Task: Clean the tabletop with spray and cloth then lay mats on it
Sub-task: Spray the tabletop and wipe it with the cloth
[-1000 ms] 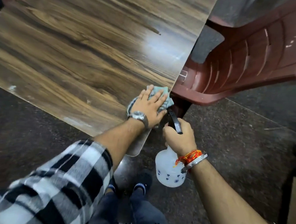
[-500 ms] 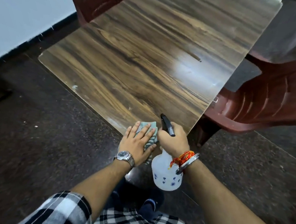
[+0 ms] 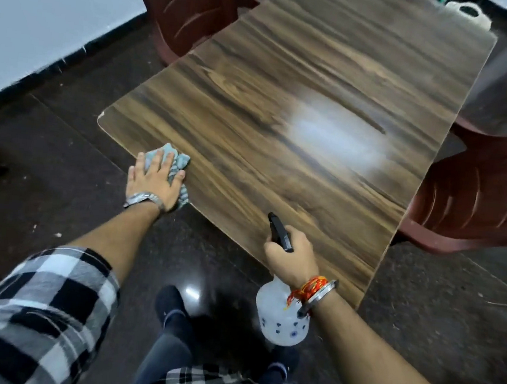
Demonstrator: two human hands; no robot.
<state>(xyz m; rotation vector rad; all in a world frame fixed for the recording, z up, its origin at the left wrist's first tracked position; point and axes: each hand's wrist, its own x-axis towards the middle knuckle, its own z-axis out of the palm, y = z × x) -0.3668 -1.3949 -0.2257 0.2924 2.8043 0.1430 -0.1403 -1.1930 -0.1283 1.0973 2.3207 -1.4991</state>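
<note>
Fingers (image 3: 157, 161) of the left hand (image 3: 154, 182) lie straight and a little spread. They press flat on the cloth (image 3: 182, 161), which sits crumpled at the near left edge of the tabletop (image 3: 287, 80) and partly hangs over it. The cloth looks soft and light. I think a flat palm moves it well, but it can bunch up, so the pressure belongs on its middle.

The right hand (image 3: 292, 257) is curled round the neck of the spray bottle (image 3: 277, 318), just under the black spray head (image 3: 278, 229), near the front edge of the table. The bottle body is pale plastic, stiff and probably not heavy. The neck seems the right place to hold, because a finger can reach the trigger there. How full it is I cannot tell.

No mats are in view. A dark red chair (image 3: 186, 9) stands at the far left, a second chair (image 3: 476, 207) at the right.
</note>
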